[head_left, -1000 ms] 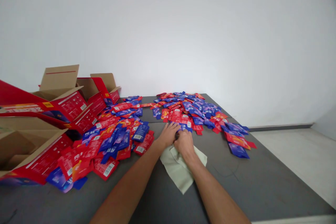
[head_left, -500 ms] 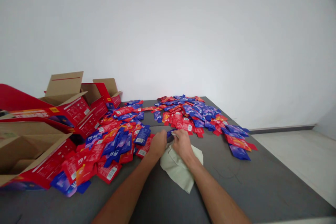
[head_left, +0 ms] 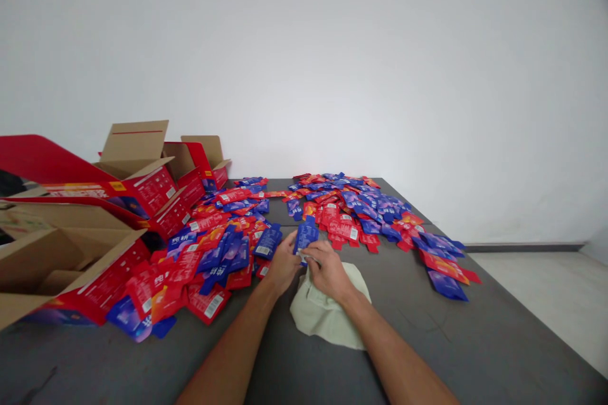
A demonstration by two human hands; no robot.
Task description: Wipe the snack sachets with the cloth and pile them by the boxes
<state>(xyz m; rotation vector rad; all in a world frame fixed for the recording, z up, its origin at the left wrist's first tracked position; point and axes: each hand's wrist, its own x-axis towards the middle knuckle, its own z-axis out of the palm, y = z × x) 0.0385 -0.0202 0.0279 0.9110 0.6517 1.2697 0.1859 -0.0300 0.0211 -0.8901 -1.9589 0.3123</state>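
Note:
Between my two hands, a blue pouch [head_left: 306, 235] stands with its spout end pointing away from me and pale printing facing me. My left hand [head_left: 284, 264] grips it along its left edge. My right hand [head_left: 327, 267] is closed on a pale green cloth [head_left: 327, 315], pinching a fold of it against the pouch's lower part. The rest of the cloth hangs down onto the dark table [head_left: 403, 335] beneath my right wrist. My right fingertips are partly hidden by the cloth fold.
A heap of red and blue pouches [head_left: 223, 253] lies left of my hands, with another pile [head_left: 351, 205] at the far side. Several pouches [head_left: 441, 259] lie to the right. Open red cardboard boxes [head_left: 109, 272] line the left side. A white wall [head_left: 332, 63] rises behind.
The blue pouch has come up into fuller view, its printed face now toward me. The cloth has shifted and spread below my right hand. The camera view has turned slightly left.

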